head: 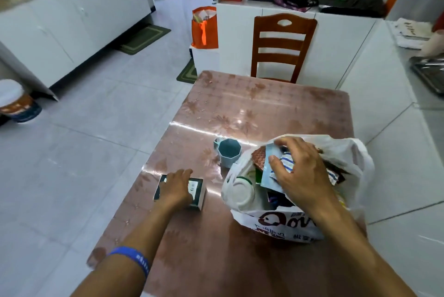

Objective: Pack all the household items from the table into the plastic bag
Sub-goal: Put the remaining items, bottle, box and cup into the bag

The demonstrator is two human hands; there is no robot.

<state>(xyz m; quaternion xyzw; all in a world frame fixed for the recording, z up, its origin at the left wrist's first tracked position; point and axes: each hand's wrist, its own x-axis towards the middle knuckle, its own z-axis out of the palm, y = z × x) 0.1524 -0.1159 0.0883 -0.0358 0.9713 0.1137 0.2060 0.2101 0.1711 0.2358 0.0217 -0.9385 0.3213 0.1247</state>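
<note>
A white plastic bag with red lettering stands open on the right of the table. Inside it I see a white bowl and several packets. My right hand is in the bag's mouth, fingers closed on a light blue packet with a striped cloth. My left hand lies over a small dark teal box near the table's left edge, fingers curled around it. A light blue octagonal cup stands upright just left of the bag, untouched.
A wooden chair stands at the table's far side against white cabinets. An orange bag sits on a white stand beyond the table. Tiled floor lies to the left, with a white bucket at the far left.
</note>
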